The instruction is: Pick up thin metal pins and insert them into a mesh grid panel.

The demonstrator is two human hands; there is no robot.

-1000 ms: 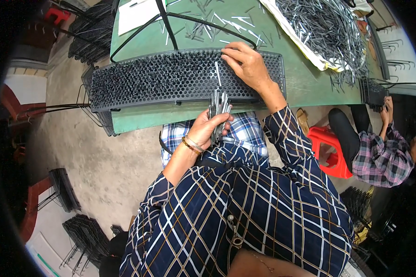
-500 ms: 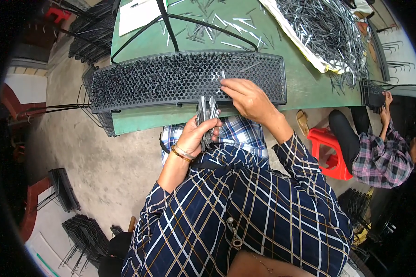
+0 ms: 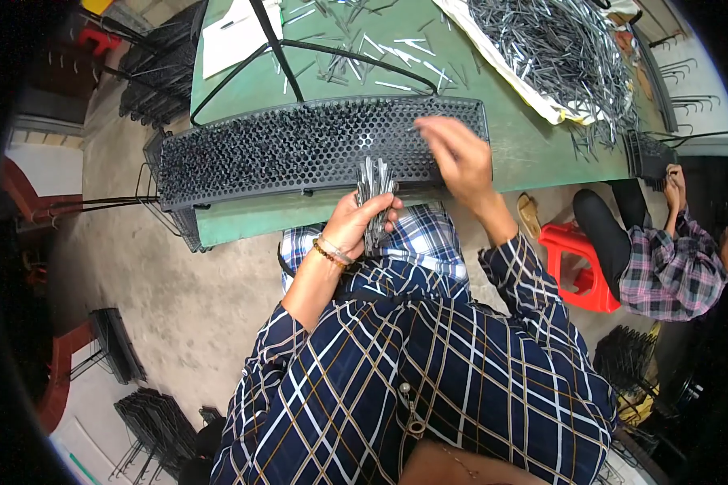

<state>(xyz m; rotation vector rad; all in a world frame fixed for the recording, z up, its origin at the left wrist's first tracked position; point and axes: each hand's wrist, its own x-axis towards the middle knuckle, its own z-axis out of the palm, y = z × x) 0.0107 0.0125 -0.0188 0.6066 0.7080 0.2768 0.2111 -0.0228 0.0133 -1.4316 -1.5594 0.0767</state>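
Observation:
My left hand is closed round an upright bundle of thin grey strips, just in front of the tray's near edge. A long dark perforated tray with rows of round holes lies along the table's near side. Small dark pieces stand crowded in its left and middle holes, while bare holes show toward its right. Over that right part is my right hand, slightly blurred, with thumb and fingers pinched together. Whatever lies between those fingertips is too small to make out.
A black wire frame rises behind the tray. Loose strips lie scattered on the green table; a white sack heaped with more is at the far right. At right, a co-worker sits by a red stool.
My right hand has moved right and slightly away from me over the tray. The loose strip on the tray's right part no longer shows. My left hand has shifted slightly right with its bundle.

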